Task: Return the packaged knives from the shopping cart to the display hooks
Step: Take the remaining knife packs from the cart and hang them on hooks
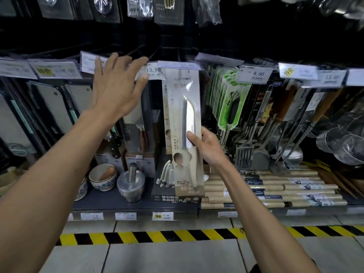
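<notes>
Packaged knife held upright at the hook row.
Our right hand point(206, 146) grips the packaged knife point(183, 131) at mid-height, its top just under the price tags point(178, 65); our left hand point(118, 85) is raised, fingers spread, grasping nothing, before the 13.90 tag point(153, 70).

Two hands: left hand point(116, 89), right hand point(208, 148). One knife pack point(183, 125). One ceramic bowl point(102, 177) and one metal mortar point(131, 183), each with one pestle point(107, 173). Two wire strainers point(352, 148), maybe a third. One ladle point(293, 154). Rolling pins point(275, 187): many, too stacked to count.
</notes>
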